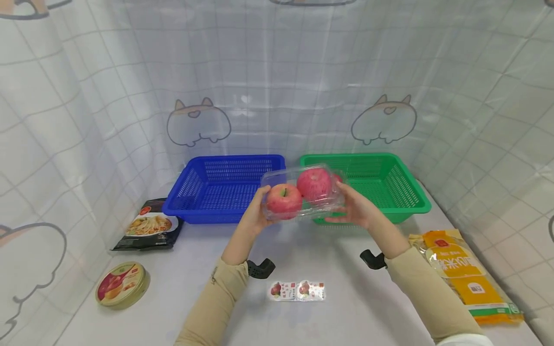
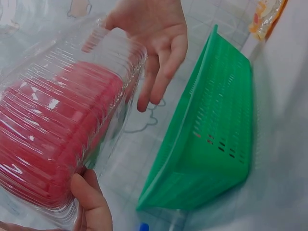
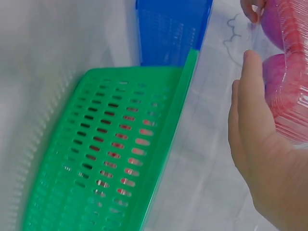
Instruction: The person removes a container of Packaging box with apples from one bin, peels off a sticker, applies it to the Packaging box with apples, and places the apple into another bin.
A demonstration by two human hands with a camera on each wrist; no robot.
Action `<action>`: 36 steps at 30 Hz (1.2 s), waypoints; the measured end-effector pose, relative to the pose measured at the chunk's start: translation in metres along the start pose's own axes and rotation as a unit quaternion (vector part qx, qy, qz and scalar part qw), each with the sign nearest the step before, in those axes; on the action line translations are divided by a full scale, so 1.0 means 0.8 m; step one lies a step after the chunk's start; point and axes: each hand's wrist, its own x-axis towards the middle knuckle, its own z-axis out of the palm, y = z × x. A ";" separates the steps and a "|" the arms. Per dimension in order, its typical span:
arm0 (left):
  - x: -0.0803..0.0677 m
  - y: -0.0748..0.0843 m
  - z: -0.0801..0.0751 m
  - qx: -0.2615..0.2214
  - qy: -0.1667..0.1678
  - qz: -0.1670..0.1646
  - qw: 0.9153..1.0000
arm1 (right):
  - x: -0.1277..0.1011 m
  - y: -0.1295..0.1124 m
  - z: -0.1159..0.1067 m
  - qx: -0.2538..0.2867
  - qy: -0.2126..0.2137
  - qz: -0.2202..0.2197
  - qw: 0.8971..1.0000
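Sticker strip: a small strip of apple labels [image 1: 296, 290] lies flat on the bench [image 1: 346, 307] closest to you, between your two forearms.
Round tin: a tin [image 1: 122, 284] sits near your left forearm, at the bench's left edge.
Yellow packet: a long packet [image 1: 465, 276] lies along the right edge, beside your right sleeve.
Dark packet: a food packet [image 1: 149, 226] lies past the tin, just in front of the blue basket's left corner.
Left hand: your left hand [image 1: 255, 211] grips the left end of the clear box, fingers curled around it and the thumb pressed on its ribbed wall in the left wrist view.
Right hand: your right hand [image 1: 357, 206] rests against the right end of the box with fingers nearly straight; the right wrist view shows the palm flat along its side, not curled around it.
Clear box: the plastic box [image 1: 303, 192] is held up off the bench between your hands, tilted slightly, above the gap between the two baskets. Red apples [image 1: 283, 201] fill it.
Blue basket: the blue basket [image 1: 225, 187] stands behind your left hand.
Green basket: the green basket [image 1: 381, 185] stands just beside it, behind your right hand.
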 end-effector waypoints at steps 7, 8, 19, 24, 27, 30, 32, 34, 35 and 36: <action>-0.013 -0.005 -0.013 0.008 0.000 -0.004 1.000 | -0.010 0.008 0.009 -0.008 0.000 0.007 1.000; -0.015 -0.006 -0.014 0.011 -0.003 -0.005 1.000 | -0.012 0.009 0.010 -0.010 -0.001 0.010 1.000; -0.037 -0.017 -0.029 0.049 -0.010 -0.019 0.999 | -0.028 0.027 0.023 -0.013 0.008 0.034 0.999; -0.048 -0.026 -0.037 0.084 -0.021 -0.014 0.996 | -0.036 0.040 0.027 -0.018 0.006 0.036 0.999; -0.057 -0.029 -0.041 0.113 -0.017 -0.008 0.993 | -0.041 0.049 0.030 -0.037 0.008 0.028 0.999; -0.064 -0.034 -0.046 0.141 -0.012 0.002 0.990 | -0.046 0.058 0.033 -0.052 0.012 0.024 0.998; -0.069 -0.037 -0.050 0.156 -0.010 0.005 0.988 | -0.049 0.063 0.034 -0.051 0.010 0.023 0.998; -0.074 -0.041 -0.054 0.165 -0.016 0.008 0.986 | -0.051 0.069 0.035 -0.047 0.011 0.024 0.999; -0.077 -0.043 -0.055 0.168 -0.020 0.010 0.986 | -0.052 0.071 0.036 -0.046 0.011 0.023 0.999; -0.079 -0.045 -0.057 0.171 -0.026 0.011 0.985 | -0.052 0.074 0.036 -0.046 0.011 0.022 0.999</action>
